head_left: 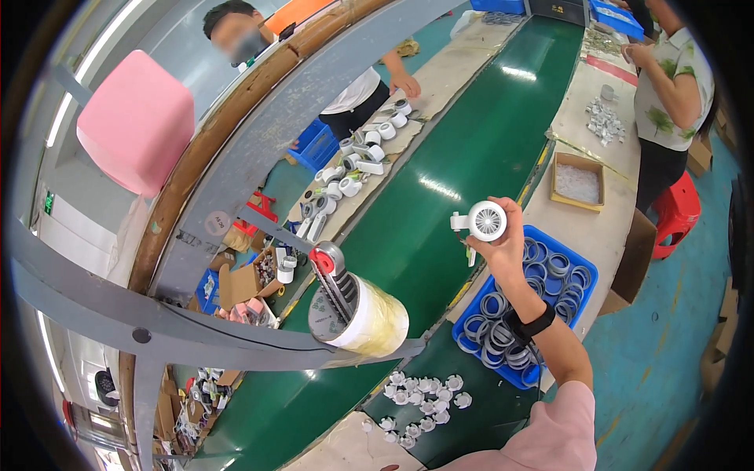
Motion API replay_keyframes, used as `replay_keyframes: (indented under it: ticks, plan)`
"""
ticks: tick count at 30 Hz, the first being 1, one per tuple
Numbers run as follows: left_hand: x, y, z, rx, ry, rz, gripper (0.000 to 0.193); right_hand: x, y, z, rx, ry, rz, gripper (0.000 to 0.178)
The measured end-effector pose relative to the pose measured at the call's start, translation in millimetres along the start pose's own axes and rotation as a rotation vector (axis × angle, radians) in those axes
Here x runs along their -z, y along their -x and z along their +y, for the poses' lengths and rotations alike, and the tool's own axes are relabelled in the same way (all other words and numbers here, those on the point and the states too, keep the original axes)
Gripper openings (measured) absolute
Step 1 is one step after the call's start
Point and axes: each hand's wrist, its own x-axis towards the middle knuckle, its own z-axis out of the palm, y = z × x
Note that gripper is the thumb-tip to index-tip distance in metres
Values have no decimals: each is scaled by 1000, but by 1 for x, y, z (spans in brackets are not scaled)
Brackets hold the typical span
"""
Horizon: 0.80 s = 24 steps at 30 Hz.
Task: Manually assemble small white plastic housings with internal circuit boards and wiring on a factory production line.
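My right hand (503,235) is raised above the edge of the green conveyor belt. Its thumb and fingers close around a small white fan (487,221), whose round grille faces up. A white bracket-like piece (458,222) juts from the fan's left side, and a narrow pale part hangs below it. Under my forearm, which wears a black wristband (536,320), sits a blue crate (525,382) holding many grey rings (496,334). Nearer to me, several white petal-edged parts (428,406) lie on a dark green surface. My left hand does not show.
A grey metal frame (236,345) crosses on the left, with a taped white cup (377,318) holding a red-and-grey cutter. Beyond the belt (440,188), white fan parts (349,169) line a ledge by a co-worker. Another person stands right, past a cardboard tray (577,202).
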Motion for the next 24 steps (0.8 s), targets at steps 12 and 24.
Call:
replay_keyframes:
  ticks: [12, 24]
  plan:
    - [-8, 1, 0, 6, 25, -12, 39, 16, 5, -38, 255, 84, -34, 69]
    - [-22, 10, -3, 7, 86, -5, 39, 17, 10, -58, 281, 90, -1, 68]
